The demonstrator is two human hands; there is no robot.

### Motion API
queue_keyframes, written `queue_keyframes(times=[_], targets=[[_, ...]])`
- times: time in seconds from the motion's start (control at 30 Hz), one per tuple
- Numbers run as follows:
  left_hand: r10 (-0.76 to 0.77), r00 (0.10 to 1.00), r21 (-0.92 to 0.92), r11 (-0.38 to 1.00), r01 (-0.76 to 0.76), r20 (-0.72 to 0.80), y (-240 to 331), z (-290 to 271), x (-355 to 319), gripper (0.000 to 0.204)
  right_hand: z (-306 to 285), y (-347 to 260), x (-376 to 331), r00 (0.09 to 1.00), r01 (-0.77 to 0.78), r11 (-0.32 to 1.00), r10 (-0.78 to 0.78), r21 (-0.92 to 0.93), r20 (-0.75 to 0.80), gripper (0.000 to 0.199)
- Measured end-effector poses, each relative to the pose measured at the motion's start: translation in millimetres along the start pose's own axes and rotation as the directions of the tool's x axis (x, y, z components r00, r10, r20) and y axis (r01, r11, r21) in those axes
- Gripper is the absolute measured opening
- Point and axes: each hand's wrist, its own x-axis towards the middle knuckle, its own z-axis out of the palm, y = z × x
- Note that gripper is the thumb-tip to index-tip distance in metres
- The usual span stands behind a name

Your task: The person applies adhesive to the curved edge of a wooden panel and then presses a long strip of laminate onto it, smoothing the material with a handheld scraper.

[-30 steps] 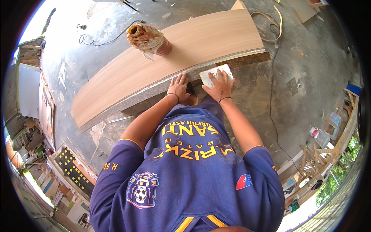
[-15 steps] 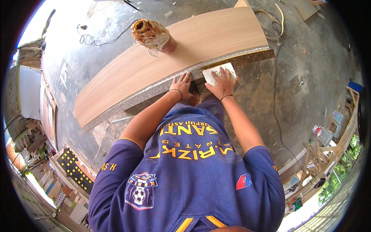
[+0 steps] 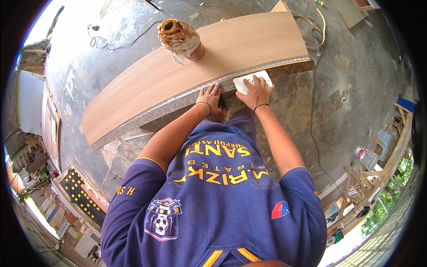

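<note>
A long wood-grain board [image 3: 187, 66] lies across in front of me, with a pale strip along its near edge and a speckled grey-brown band [image 3: 153, 111] below it. My left hand [image 3: 210, 99] rests flat on this near edge, fingers stretched out and holding nothing. To its right, my right hand [image 3: 256, 93] grips a white block [image 3: 262, 78] from above, its fingers bent over the top. The block sits against the band by the board's near edge. What it is made of is not plain. On the board stands a can [image 3: 184, 42] crusted with brown and cream residue.
A dark cable [image 3: 313, 115] runs along the concrete floor [image 3: 347, 129] at the right. Behind the board's right end lies a coiled pale strip [image 3: 322, 29]. Wood scraps [image 3: 362, 182] and a clear plastic container [image 3: 368, 156] are at the far right; panels [image 3: 31, 100] lean at the left.
The view has shifted slightly. My right hand and the white block appear a little nearer the board's edge. My left hand stays in about the same place on the near edge.
</note>
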Motion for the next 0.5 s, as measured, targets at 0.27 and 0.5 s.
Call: queue_keyframes(times=[0.27, 0.5], targets=[[-0.008, 1.0, 0.009, 1.0, 0.008, -0.016, 3.0, -1.5, 1.1, 0.092, 0.3, 0.3, 3.3, 0.999, -0.041, 0.999, 0.041, -0.007, 0.013, 0.061], [-0.012, 0.998, -0.003, 1.0, 0.012, -0.054, 3.6, 8.8, 6.7, 0.092, -9.4, 21.0, -30.7, 0.931, -0.124, 0.991, 0.136, -0.057, 0.339, 0.061]])
